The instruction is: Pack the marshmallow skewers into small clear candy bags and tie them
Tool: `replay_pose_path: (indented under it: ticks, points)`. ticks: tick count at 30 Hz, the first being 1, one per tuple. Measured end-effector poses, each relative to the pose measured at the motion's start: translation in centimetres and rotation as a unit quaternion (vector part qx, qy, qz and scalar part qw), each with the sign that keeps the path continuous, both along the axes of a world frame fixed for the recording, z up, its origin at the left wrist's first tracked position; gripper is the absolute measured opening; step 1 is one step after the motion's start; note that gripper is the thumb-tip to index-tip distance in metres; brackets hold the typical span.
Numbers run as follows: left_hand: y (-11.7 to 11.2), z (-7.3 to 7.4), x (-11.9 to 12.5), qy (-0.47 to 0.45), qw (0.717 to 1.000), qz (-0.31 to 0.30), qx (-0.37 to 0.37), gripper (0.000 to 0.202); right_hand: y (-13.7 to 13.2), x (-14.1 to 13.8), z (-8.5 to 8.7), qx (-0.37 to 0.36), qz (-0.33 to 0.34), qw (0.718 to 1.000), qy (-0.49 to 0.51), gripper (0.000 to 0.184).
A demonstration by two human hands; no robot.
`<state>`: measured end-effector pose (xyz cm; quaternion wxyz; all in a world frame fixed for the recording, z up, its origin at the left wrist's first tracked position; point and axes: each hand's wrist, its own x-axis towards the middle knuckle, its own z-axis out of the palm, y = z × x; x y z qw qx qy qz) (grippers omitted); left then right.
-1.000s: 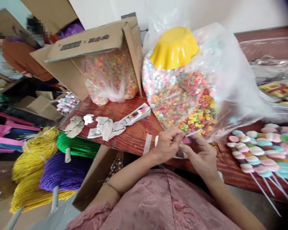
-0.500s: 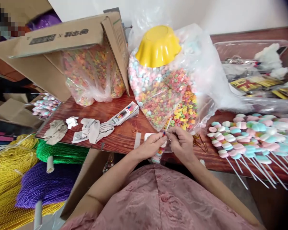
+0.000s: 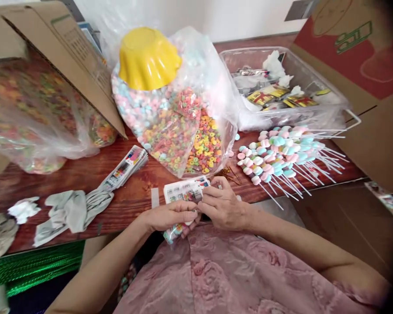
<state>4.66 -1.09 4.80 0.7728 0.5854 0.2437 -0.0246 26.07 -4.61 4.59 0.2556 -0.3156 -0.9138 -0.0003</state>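
Note:
My left hand and my right hand meet at the near edge of the wooden table, just in front of my pink blouse. Both have their fingers curled around a small clear packet of coloured sweets with a printed white card top. The packet's lower end hangs below my left fingers. Right behind the hands slumps a big clear bag of coloured ring sweets with an upturned yellow bowl on top.
A pile of pastel marshmallow sticks lies at the right. A clear bin of packets and a cardboard box stand behind. At the left are another sweets bag in a carton, printed cards, crumpled cloths and green cord.
The view has swung to the right, so the cord spools slid out at the left. My hands came down and nearer to my body, and they now hold a card-topped packet instead of a thin stick.

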Motion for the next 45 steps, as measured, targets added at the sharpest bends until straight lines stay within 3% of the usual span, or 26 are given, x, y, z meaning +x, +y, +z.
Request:
replay_pose_path:
  ticks: [1, 2, 4, 6, 8, 10, 12, 14, 16, 19, 22, 28, 32, 37, 42, 45]
  points:
    - [-0.2, 0.2, 0.1, 0.022, 0.993, -0.001, 0.114, 0.037, -0.3, -0.2, -0.4, -0.027, -0.029, 0.999, 0.009, 0.025]
    - [-0.4, 0.4, 0.3, 0.046, 0.969, 0.008, 0.243, 0.034, -0.4, -0.4, -0.8, -0.062, -0.056, 0.996, 0.028, 0.025]
    - [-1.1, 0.4, 0.8, 0.082, 0.873, 0.038, 0.478, 0.029, -0.6, -0.8, -1.5, -0.167, -0.099, 0.977, 0.083, 0.026]
    - [-1.7, 0.2, 1.2, 0.094, 0.777, 0.058, 0.619, 0.028, -0.8, -0.7, -1.8, -0.294, -0.120, 0.937, 0.142, 0.030]
    - [-2.0, -0.1, 1.4, 0.088, 0.731, 0.079, 0.672, 0.027, -0.9, 0.2, -1.6, -0.362, -0.123, 0.903, 0.194, 0.032]
    - [-2.0, -0.2, 1.4, 0.073, 0.746, 0.123, 0.651, 0.028, -1.0, 2.3, -1.0, -0.316, -0.135, 0.914, 0.214, 0.027]
    - [-1.7, 0.1, 1.4, 0.055, 0.803, 0.192, 0.562, 0.031, -1.0, 5.3, -0.5, -0.178, -0.179, 0.952, 0.173, 0.017]
    - [-1.4, 0.5, 1.4, 0.043, 0.866, 0.272, 0.417, 0.033, -1.0, 8.4, -0.3, -0.052, -0.252, 0.965, 0.041, 0.015]
    - [-1.1, 0.9, 1.9, 0.034, 0.907, 0.341, 0.244, 0.033, -0.7, 10.8, -0.5, 0.004, -0.261, 0.963, -0.074, 0.017]
    - [-1.1, 0.9, 3.1, 0.015, 0.916, 0.400, 0.034, 0.030, -0.2, 12.1, -1.4, 0.018, -0.210, 0.963, -0.169, 0.021]
    - [-1.5, 0.7, 4.1, -0.002, 0.905, 0.422, -0.057, 0.033, 0.5, 11.8, -2.4, 0.000, -0.175, 0.966, -0.189, 0.020]
    - [-2.0, 0.4, 3.7, -0.015, 0.894, 0.440, -0.079, 0.035, 1.0, 11.5, -2.8, -0.025, -0.150, 0.977, -0.153, 0.020]
    - [-2.1, -0.2, 3.4, 0.003, 0.886, 0.459, -0.057, 0.033, 0.1, 11.3, -0.7, -0.102, -0.165, 0.980, 0.031, 0.012]
    - [-1.7, -0.5, 5.2, 0.018, 0.906, 0.423, -0.004, 0.032, -0.9, 6.5, 1.3, -0.168, -0.182, 0.935, 0.255, 0.009]
    - [-0.8, -0.5, 5.7, -0.046, 0.901, 0.422, 0.092, 0.031, 0.4, 0.2, -0.8, -0.114, -0.180, 0.951, 0.225, 0.021]
    - [-0.8, -0.6, 4.6, -0.044, 0.901, 0.422, 0.094, 0.032, 1.3, -1.4, -2.1, -0.182, -0.161, 0.926, 0.289, 0.023]
